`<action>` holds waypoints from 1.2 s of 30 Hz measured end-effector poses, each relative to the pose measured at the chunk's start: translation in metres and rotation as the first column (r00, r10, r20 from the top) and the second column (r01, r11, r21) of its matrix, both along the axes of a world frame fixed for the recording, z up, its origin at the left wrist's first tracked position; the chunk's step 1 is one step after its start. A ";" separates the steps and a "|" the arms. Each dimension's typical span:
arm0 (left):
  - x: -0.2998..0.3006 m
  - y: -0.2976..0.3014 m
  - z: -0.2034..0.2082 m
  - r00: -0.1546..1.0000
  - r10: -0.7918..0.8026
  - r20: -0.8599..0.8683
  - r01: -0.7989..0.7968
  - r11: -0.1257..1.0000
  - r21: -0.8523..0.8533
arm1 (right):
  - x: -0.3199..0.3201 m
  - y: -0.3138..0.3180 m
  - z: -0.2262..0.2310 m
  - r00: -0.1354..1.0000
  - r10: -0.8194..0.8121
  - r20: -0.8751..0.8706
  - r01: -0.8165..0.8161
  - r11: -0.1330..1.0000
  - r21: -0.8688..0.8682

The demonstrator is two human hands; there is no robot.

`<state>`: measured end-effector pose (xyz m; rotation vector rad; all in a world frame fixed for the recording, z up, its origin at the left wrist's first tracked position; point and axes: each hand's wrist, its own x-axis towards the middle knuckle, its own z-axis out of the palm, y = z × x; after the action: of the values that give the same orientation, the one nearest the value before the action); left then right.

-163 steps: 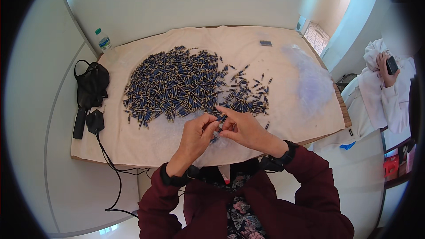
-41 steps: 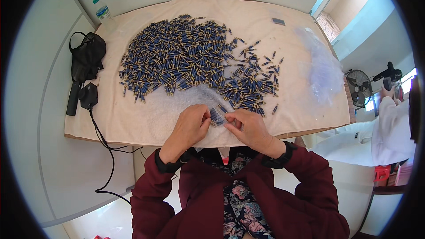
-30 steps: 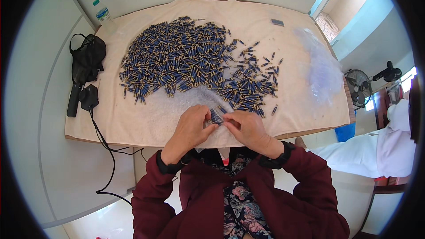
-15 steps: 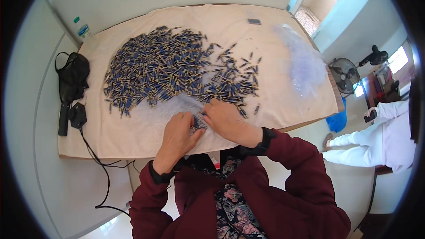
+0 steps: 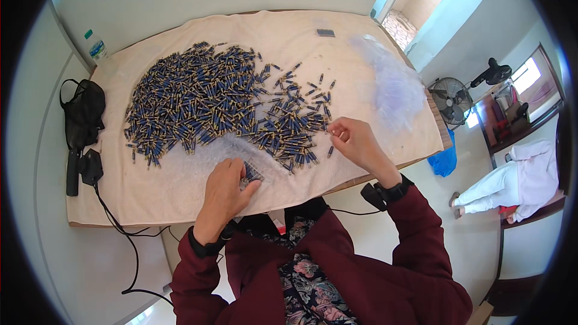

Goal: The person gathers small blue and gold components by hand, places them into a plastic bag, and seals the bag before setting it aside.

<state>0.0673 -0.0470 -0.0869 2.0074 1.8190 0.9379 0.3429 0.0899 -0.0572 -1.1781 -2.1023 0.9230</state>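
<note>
My left hand [image 5: 223, 189] is closed on a small grey gridded block [image 5: 253, 173], which rests near the table's front edge; thumb and fingers hold its left end. Under and beyond it spreads a sheet of crumpled clear plastic [image 5: 208, 153]. To the right, my right hand [image 5: 358, 144] has its fingertips pinched together at the edge of some loose parts; anything between them is too small to make out. The loose parts, small dark-blue cylinders with brass-coloured ends, form a large heap [image 5: 192, 96] on the left and a smaller scattered group [image 5: 292, 123] beside my right hand.
A cream cloth [image 5: 289, 36] covers the table. Near its far edge lies a grey block [image 5: 326, 33]; clear plastic bags [image 5: 397, 93] lie at right. At left are a bottle [image 5: 96, 47], a black pouch [image 5: 84, 111] and cables. A fan [image 5: 450, 101] and a person [image 5: 518, 180] are at right.
My right hand has left the gridded block and moved right to the edge of the scattered cylinders. My left hand still holds the block. The person at right has turned and shifted.
</note>
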 end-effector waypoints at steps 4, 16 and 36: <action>0.000 0.001 0.000 1.000 -0.009 0.012 0.010 1.000 -0.013 | 0.016 -0.006 -0.005 0.985 0.030 0.170 -0.071 0.967 0.243; 0.000 -0.004 0.008 0.984 0.007 0.179 0.009 0.996 -0.085 | 0.013 -0.010 -0.005 0.851 0.136 0.507 -0.342 0.877 0.339; 0.036 -0.020 0.020 0.834 -0.098 0.544 0.237 0.952 -0.192 | -0.064 -0.068 -0.017 0.785 0.083 -0.613 -0.485 0.698 -0.527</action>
<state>0.1037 -0.0674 -0.0667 1.5231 1.3512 1.0194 0.2786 0.0220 -0.0747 -0.6996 -1.5123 2.0291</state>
